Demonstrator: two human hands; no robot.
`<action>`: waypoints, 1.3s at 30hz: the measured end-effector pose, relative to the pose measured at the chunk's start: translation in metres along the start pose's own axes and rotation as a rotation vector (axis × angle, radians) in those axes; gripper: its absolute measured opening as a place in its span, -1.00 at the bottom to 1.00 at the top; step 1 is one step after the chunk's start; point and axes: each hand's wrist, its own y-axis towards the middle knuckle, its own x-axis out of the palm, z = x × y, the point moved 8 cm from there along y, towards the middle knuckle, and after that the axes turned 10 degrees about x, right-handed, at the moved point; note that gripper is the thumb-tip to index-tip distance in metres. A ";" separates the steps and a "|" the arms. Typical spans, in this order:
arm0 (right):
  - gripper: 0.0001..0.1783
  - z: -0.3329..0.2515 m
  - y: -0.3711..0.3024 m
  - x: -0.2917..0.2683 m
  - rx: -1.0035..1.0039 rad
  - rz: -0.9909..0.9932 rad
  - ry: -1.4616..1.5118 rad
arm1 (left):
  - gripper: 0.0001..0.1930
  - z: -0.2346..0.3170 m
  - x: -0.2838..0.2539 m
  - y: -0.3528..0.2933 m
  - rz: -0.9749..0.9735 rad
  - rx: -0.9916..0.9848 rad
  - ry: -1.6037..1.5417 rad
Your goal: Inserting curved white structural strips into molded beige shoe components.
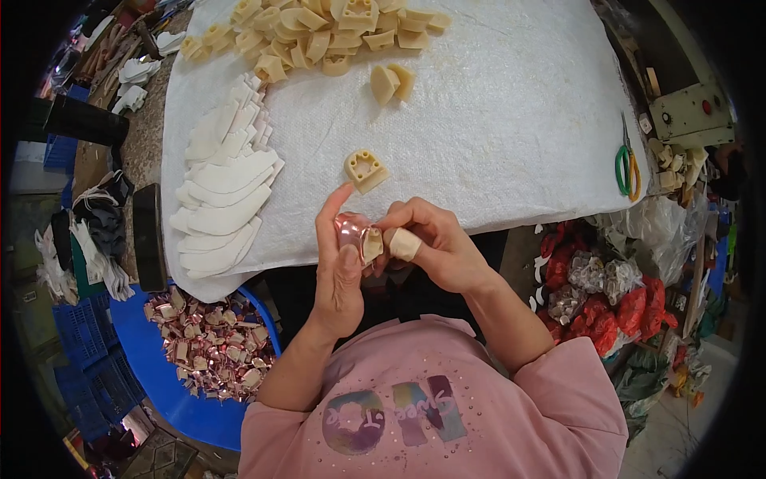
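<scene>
- Pink sleeves (550, 399) fill the bottom of my view, with both forearms rising from them to meet over the table edge.
- My left hand (339, 267) is closed around a shiny pink cover (351, 231); the forefinger stands up behind it, I judge as a backstop, while the thumb presses from below.
- My right hand (435, 243) pinches a cream block (372, 243) against that cover, its taped fingertip (404, 243) bearing on it; the tape probably spares the finger from rubbing.
- Both hands are clamped on the same small piece, held close to the chest and just off the cloth (511, 136), likely for a near look and firm leverage.
- One loose block (365, 169) lies on the cloth just above the hands, within easy reach.
- A pile of blocks (319, 36) sits at the far edge, with two more (391, 81) strayed between it and the loose one.
- White curved sheets (223, 199) are fanned in a stack along the cloth's left side, overlapped so each can be peeled off singly, I would guess.
- A blue tub (155, 383) at my lower left holds a heap of shiny pink pieces (211, 347), low beside the table where things can simply be dropped.
- Green-handled scissors (626, 168) rest at the cloth's right edge, well apart from the hands.
- Red bags (606, 315) crowd the floor to my right.
</scene>
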 end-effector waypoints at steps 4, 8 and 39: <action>-0.75 -0.016 -0.004 0.002 -0.039 -0.004 -0.305 | -0.13 0.011 -0.005 0.002 -0.111 0.179 0.260; -0.68 -0.032 -0.006 0.008 -0.238 0.031 -0.494 | -0.21 0.031 0.003 0.005 -0.205 0.462 0.564; -0.71 -0.017 -0.007 0.002 -0.214 0.095 -0.411 | -0.53 0.047 0.012 0.004 -0.092 0.494 0.800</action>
